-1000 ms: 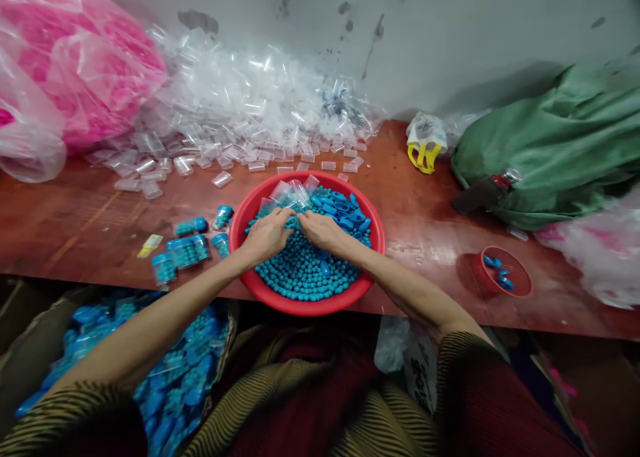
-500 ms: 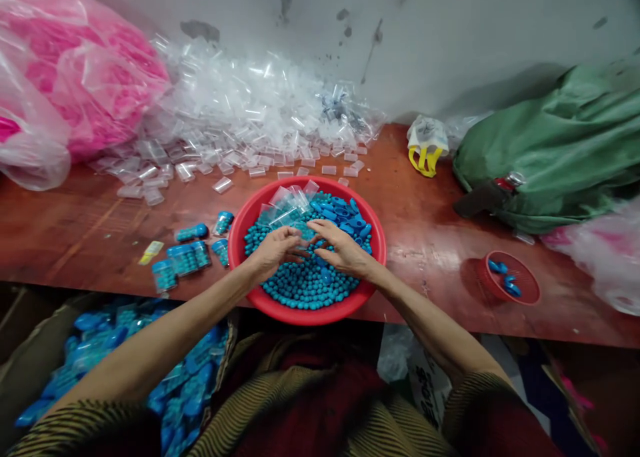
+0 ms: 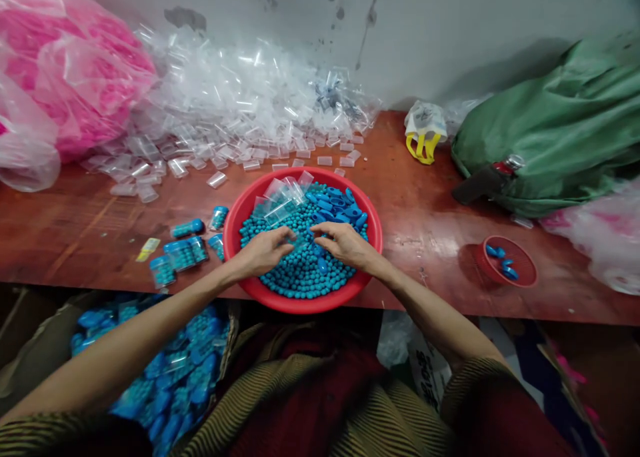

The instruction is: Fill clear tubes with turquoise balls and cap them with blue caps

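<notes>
A red basin [image 3: 230, 243] in front of me is full of small turquoise beads [image 3: 310, 280]. Blue plastic caps [image 3: 345, 210] lie at its back right, and clear plastic containers [image 3: 283, 197] at the back left. Over the beads, my left hand [image 3: 267, 250] is closed with its fingertips on what looks like a small clear container, faint against the beads. My right hand [image 3: 345, 245] faces it with curled fingers and thumb close together; anything between them is too small to make out. A gap separates the hands.
Bead-filled containers [image 3: 185, 253] stand left of the basin. A heap of clear containers [image 3: 225, 110] lies behind, beside a pink bag [image 3: 75, 77]. To the right are a small red basket [image 3: 507, 260] and a green sack [image 3: 540, 137]. A box [image 3: 165, 377] of filled containers sits below left.
My hands have drawn slightly apart, the left one moving left over the beads. The whole view has shifted a little, with things on the table appearing higher.
</notes>
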`<move>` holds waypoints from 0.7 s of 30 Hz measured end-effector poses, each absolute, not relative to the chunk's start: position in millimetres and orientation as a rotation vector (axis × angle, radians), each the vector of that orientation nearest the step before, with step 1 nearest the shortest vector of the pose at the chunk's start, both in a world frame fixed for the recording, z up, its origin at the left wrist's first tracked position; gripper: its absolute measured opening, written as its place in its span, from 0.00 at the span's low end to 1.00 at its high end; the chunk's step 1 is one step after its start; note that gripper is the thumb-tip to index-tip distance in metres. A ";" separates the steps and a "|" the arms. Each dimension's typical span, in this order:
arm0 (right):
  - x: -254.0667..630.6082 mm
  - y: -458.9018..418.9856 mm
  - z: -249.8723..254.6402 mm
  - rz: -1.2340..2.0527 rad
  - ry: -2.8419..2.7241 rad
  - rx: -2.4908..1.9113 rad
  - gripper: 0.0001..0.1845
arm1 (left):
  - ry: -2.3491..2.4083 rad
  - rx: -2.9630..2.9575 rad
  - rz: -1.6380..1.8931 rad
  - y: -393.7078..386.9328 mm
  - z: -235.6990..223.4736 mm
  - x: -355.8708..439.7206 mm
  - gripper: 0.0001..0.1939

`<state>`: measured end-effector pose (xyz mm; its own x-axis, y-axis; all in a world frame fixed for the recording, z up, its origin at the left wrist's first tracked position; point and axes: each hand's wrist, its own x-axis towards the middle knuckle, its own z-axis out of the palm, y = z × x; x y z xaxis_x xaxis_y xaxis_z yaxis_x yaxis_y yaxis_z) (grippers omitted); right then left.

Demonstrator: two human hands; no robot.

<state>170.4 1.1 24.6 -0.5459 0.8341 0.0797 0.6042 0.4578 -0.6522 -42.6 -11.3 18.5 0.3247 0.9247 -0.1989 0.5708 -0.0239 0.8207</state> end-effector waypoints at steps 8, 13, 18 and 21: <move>160.8 -26.5 18.3 0.356 -2.956 -1.525 0.19 | 1.459 1.691 0.161 -0.5 -0.2 -32.6 0.08; 163.1 -3.8 8.8 0.535 -2.828 -1.588 0.15 | 1.345 1.444 0.179 18.3 -21.5 1.7 0.12; 188.1 14.9 6.7 1.135 -2.310 -1.447 0.23 | 1.186 1.154 0.262 20.9 -12.0 0.7 0.10; 195.2 17.4 4.7 1.341 -2.063 -1.338 0.25 | 1.081 0.943 0.355 19.9 -5.6 -7.8 0.14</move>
